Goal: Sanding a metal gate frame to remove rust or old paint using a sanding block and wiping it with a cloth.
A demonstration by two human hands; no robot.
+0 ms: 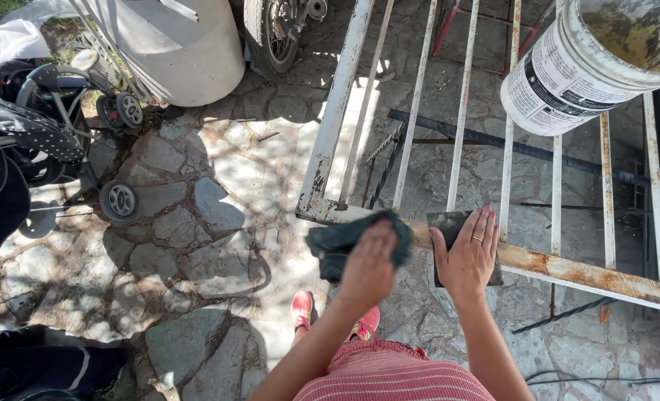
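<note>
In the head view, near the middle of the frame, the left hand [369,266] grips a dark cloth [335,241] on the rusty white gate [567,269]. Just right, the right hand [469,256] lies flat and wide on a dark sanding sheet [446,223]. A white bucket [567,70] sits upper right.

One head-worn camera looks steeply down, close over both hands and stone paving [196,215].
</note>
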